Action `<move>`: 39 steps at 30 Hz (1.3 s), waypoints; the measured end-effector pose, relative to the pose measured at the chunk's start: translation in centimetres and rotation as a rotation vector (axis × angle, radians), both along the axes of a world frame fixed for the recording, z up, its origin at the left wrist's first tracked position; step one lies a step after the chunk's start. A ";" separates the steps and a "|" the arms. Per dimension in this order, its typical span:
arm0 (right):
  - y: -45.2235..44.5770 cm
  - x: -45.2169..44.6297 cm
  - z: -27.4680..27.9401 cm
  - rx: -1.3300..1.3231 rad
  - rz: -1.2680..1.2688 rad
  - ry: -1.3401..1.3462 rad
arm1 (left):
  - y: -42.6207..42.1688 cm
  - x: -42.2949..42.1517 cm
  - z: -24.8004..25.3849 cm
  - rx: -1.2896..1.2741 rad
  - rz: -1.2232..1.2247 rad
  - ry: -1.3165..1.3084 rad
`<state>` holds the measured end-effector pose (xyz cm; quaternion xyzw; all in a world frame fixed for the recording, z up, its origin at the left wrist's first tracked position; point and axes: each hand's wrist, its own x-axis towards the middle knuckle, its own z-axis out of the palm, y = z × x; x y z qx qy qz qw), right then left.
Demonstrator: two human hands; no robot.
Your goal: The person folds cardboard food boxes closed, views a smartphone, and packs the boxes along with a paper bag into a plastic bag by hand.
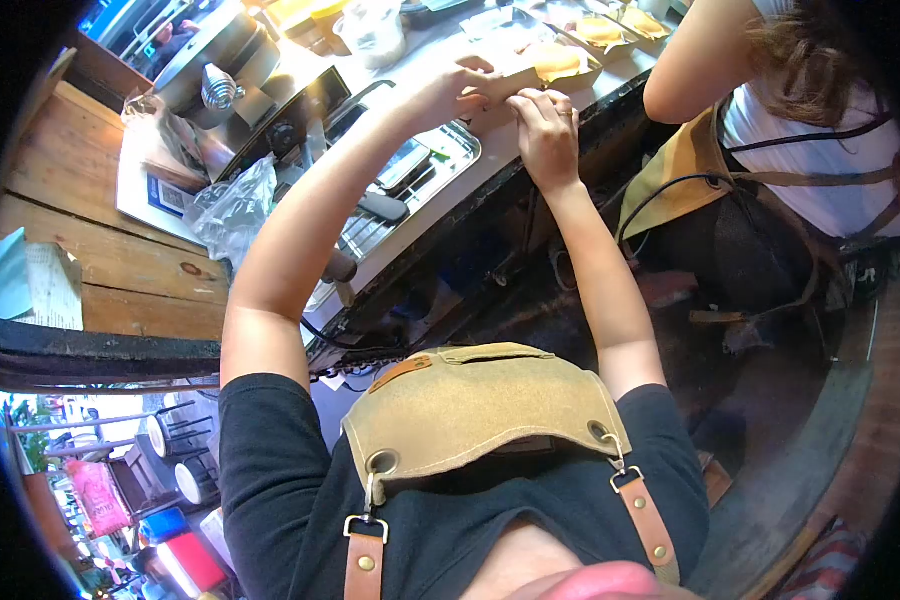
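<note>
Both hands are over the counter at the top centre. My left hand (455, 92) has curled fingers at the left end of a brown paper piece (510, 88). The fingers of my right hand (547, 128) are bent together at the near edge of that paper. A yellow food item (558, 62) lies just beyond, on brown paper. More yellow food (602, 32) on paper sits further right. Below my left hand is a metal tray (457, 150) with some green bits in it.
A co-worker (810, 130) in a white top and tan apron stands at the right. A clear plastic bag (235, 212), a black-handled tool (380, 206) and a wooden ledge (120, 240) are on the left. The counter edge (420, 235) runs diagonally.
</note>
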<state>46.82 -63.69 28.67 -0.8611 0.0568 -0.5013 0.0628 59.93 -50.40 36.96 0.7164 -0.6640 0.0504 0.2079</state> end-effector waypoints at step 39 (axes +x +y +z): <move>-1.7 1.3 2.7 0.046 0.229 0.179 | 2.1 -0.7 -0.6 -0.112 0.140 0.054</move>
